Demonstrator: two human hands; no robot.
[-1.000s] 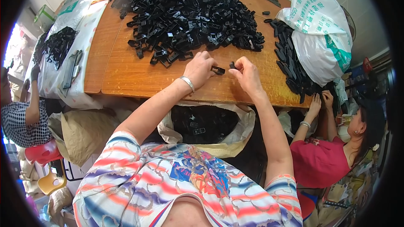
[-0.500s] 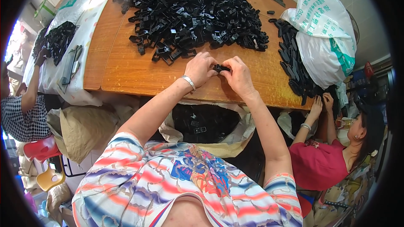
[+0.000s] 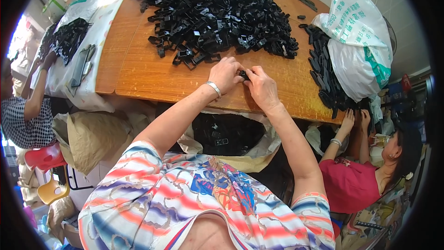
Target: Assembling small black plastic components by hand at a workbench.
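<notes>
Between my two hands, over the near part of the orange-brown wooden table (image 3: 152, 81), is a small black plastic part (image 3: 243, 75). My left hand (image 3: 225, 76) pinches it from the left; a silver bracelet circles that wrist. From the other side the fingers of my right hand (image 3: 262, 88) close on it. My fingers cover most of the part, so its exact shape is hidden. Just beyond my hands spreads a large heap of black plastic parts (image 3: 217, 16), many with rectangular openings.
An open sack (image 3: 266, 150) holding black parts sits below the table edge before me. Long black pieces (image 3: 319, 67) lie at right beside a white plastic bag (image 3: 354, 60). Co-workers sit at right (image 3: 351, 183) and left (image 3: 27, 122). A brown paper sack (image 3: 95, 139) stands at left.
My hands have drawn closer around the black part, turning it so less of it shows. The whole view has shifted slightly. At left, the co-worker's arms have moved at the small black pile.
</notes>
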